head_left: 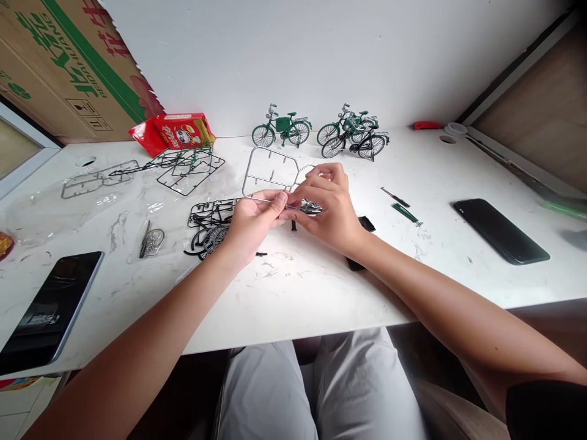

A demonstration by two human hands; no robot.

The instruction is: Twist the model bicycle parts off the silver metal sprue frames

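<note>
At my far left a phone (50,308) lies on the white table (298,293), with a black parts frame (208,223) just left of my hands. My left hand (252,223) pinches the near bar of the silver parts frame (268,171), fingers closed on it. My right hand (328,208) touches it thumb to thumb, gripping a small shiny silver part (306,208) between both hands. Further right lie two screwdrivers (401,205) and another phone (499,231).
</note>
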